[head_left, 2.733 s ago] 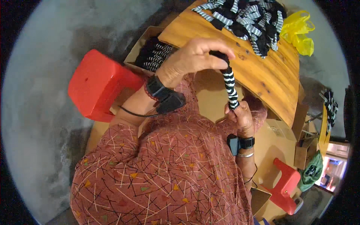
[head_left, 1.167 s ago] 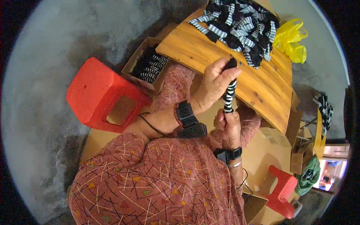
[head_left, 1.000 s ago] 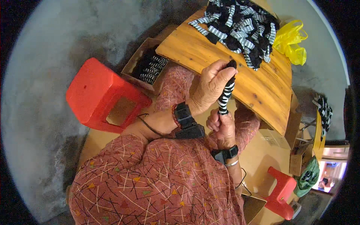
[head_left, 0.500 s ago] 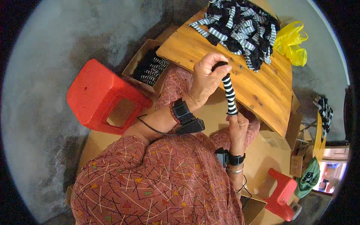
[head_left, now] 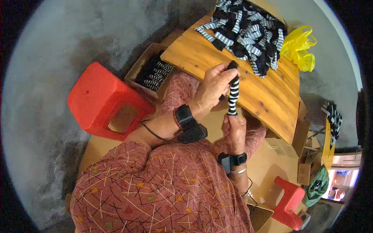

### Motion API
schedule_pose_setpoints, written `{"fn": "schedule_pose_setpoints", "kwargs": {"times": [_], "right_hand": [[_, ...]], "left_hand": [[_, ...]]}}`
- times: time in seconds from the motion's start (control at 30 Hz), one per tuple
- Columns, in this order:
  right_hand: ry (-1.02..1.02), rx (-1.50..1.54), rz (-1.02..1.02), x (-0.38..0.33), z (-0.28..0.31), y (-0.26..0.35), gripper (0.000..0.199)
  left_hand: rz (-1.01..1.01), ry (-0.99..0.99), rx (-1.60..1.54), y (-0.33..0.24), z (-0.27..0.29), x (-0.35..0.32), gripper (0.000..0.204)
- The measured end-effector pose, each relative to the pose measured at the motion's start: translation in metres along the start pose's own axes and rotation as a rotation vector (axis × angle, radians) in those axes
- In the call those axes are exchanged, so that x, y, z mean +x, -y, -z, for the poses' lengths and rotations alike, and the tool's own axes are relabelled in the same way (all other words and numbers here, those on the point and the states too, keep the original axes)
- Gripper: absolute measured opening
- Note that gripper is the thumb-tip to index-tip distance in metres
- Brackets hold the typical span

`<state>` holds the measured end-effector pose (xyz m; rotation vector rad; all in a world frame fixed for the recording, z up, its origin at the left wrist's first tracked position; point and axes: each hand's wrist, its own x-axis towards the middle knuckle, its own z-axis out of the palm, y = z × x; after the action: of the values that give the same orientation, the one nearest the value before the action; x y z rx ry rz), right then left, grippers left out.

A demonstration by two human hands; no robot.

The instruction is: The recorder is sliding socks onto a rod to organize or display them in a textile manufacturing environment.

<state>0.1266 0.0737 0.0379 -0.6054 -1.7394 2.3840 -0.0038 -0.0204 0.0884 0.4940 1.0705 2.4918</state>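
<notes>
A black-and-white striped knit sock (head_left: 234, 95) is stretched upright between my two hands, just off the near edge of the wooden table. My left hand (head_left: 213, 85) pinches its black upper end between thumb and fingers. A bit of black fabric shows below those fingers. At the striped lower end, my right hand (head_left: 235, 130) is closed round the edge with the fingers curled. Whether any of its fingertips are inside the sock is hidden. Both wrists wear black strapped devices with cables.
A pile of striped knit pieces (head_left: 252, 33) lies on the wooden table (head_left: 272, 99). Beside it is a yellow plastic bag (head_left: 298, 48). At left stand a red stool (head_left: 103, 103) and a cardboard box (head_left: 136, 83) of similar pieces. Another red stool (head_left: 289, 202) is at lower right.
Both hands have shifted slightly, the right one a little up and left. The sock is now more upright, and its black tip sticks up above my left fingers.
</notes>
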Motion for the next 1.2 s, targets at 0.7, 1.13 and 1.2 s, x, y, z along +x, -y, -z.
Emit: {"fn": "schedule_pose_setpoints", "kwargs": {"times": [0.7,1.13,1.2], "right_hand": [[0.058,-0.228,0.085,-0.003,0.016,0.014,0.032],[0.148,-0.207,-0.010,-0.003,0.003,0.009,0.031],[0.033,-0.404,0.218,-0.003,0.008,0.013,0.031]], "left_hand": [[-0.106,-0.032,0.294,-0.016,-0.020,-0.018,0.018],[-0.083,-0.015,0.047,-0.018,0.001,-0.008,0.027],[-0.116,-0.053,0.185,-0.024,-0.003,-0.009,0.024]]}}
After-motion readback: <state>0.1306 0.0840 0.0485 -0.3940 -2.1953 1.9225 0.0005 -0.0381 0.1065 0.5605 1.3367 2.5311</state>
